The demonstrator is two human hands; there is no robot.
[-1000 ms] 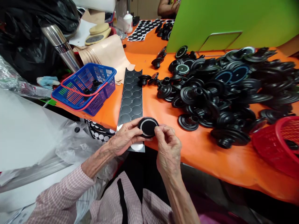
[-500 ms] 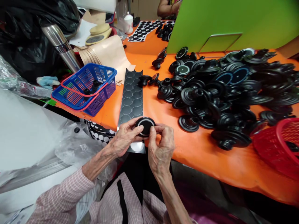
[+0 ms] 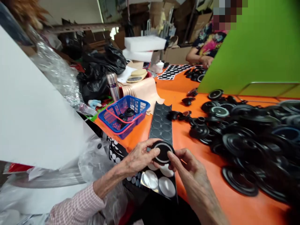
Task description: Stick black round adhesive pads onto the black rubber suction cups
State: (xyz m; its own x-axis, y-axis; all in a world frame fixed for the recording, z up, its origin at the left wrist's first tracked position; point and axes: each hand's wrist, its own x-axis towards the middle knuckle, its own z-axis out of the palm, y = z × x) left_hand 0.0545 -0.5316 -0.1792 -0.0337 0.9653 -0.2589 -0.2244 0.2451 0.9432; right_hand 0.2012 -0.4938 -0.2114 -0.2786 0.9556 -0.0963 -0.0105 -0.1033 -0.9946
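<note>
Both my hands grip one round black rubber disc (image 3: 162, 152) over the near edge of the orange table (image 3: 182, 139). My left hand (image 3: 140, 157) wraps its left rim with the thumb on top. My right hand (image 3: 191, 173) pinches its right rim. Under the disc lies a long dark sheet of round adhesive pads (image 3: 161, 123); its near end shows white empty circles. A big heap of black rubber discs (image 3: 253, 134) covers the table to the right.
A blue basket (image 3: 124, 117) with a few black parts stands at the left of the sheet. Behind it are a steel flask (image 3: 113, 86), tan paper and black bags. A green board (image 3: 253, 53) stands at the right. Another person sits at the far end.
The camera has lifted and swung left, so the room's back now shows. My hands still grip the same disc over the sheet; more of the sheet's near end shows.
</note>
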